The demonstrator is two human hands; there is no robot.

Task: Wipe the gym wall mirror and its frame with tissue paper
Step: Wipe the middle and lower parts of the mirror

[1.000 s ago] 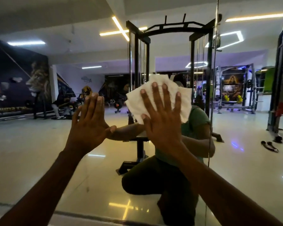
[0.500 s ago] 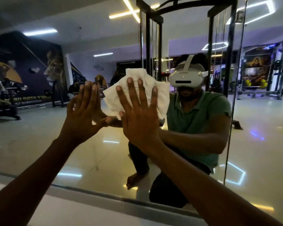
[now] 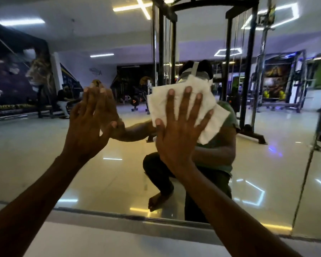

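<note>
The single head-worn camera looked forward and slightly down, squarely at the large reflective glass wall mirror from close range, low enough to catch its grey bottom frame strip beneath.

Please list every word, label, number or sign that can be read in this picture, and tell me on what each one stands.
No text can be read with certainty.
Pale lettering along the dark wall band reflected in the mirror: too blurred and reversed to read.
Small emblem on the white wall in the reflection: too small to read.
Poster at the right: a picture, no legible words.
Tissue paper under the right hand: no print visible.
</note>
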